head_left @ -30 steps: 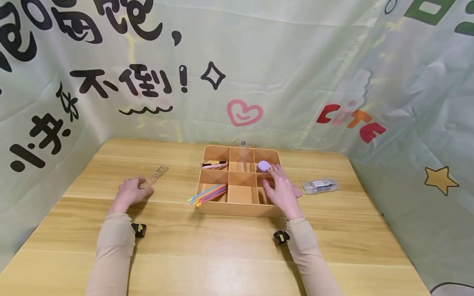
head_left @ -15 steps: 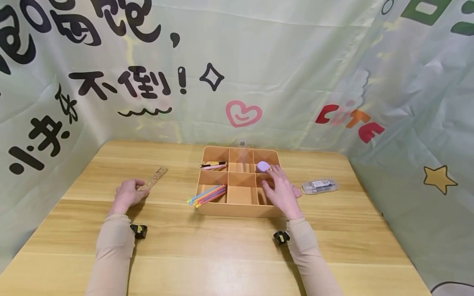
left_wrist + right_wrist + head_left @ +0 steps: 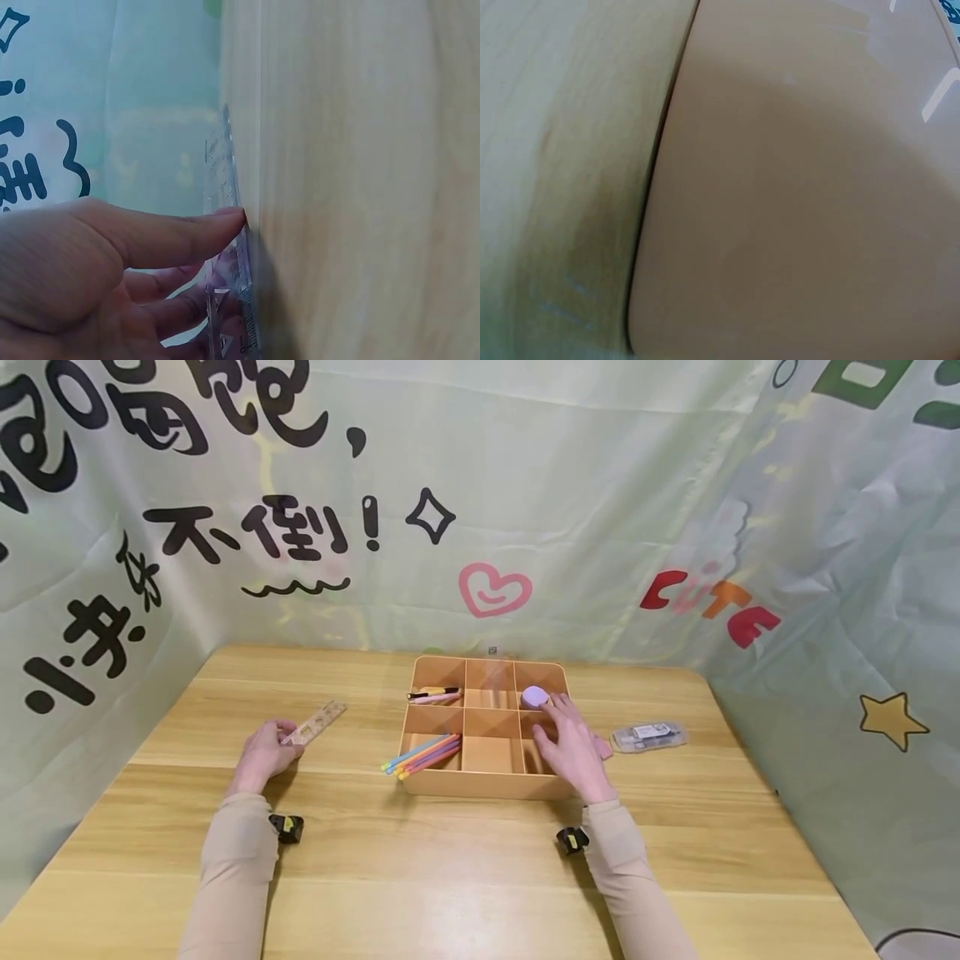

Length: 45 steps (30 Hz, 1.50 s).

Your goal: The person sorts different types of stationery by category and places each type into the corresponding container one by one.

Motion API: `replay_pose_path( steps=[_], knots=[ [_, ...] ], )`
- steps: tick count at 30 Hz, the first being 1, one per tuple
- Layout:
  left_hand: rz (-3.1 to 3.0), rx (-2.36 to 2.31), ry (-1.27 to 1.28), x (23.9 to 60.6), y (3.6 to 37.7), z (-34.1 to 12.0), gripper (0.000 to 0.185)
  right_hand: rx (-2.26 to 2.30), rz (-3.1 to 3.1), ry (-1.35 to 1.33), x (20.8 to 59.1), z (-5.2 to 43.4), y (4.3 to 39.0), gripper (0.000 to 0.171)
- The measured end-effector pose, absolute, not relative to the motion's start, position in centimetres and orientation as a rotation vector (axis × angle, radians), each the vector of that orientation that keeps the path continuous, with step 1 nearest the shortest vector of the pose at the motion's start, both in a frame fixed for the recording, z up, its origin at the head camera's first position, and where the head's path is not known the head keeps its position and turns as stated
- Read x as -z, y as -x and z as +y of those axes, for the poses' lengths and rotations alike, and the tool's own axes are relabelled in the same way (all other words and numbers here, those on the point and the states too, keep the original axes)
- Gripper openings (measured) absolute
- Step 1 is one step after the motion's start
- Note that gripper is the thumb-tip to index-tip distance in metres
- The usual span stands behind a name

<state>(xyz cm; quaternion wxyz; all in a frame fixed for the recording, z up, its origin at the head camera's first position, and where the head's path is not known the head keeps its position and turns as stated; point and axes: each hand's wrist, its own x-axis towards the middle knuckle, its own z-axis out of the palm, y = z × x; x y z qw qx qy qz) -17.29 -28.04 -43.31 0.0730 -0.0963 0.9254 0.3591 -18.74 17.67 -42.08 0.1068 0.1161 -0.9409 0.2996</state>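
Backdrop writing reads "不倒!" and "CUTE". Left hand (image 3: 264,753) pinches the clear ruler (image 3: 315,724), on the tabletop (image 3: 465,860) far left. Right hand (image 3: 573,746) rests with relaxed fingers on the organiser tray (image 3: 480,781), near the purple tape (image 3: 533,696).

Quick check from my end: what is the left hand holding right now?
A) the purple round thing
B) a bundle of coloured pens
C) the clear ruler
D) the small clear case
C: the left hand pinches one end of the clear ruler on the table, well left of the tray; the left wrist view shows fingers on it.
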Motion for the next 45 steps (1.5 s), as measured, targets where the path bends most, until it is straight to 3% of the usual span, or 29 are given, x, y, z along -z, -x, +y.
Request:
replay_pose_path(
  steps=[13, 45],
  knots=[
    [2.826, -1.049, 0.307, 43.6, 17.2, -28.2, 0.038, -0.878, -2.785, -0.331, 42.2, 17.7, 18.5, 0.049],
    [2.904, -1.247, 0.354, 42.4, 16.7, -28.1, 0.036, -0.872, -2.782, -0.343, 42.1, 17.7, 18.6, 0.049]
  ],
)
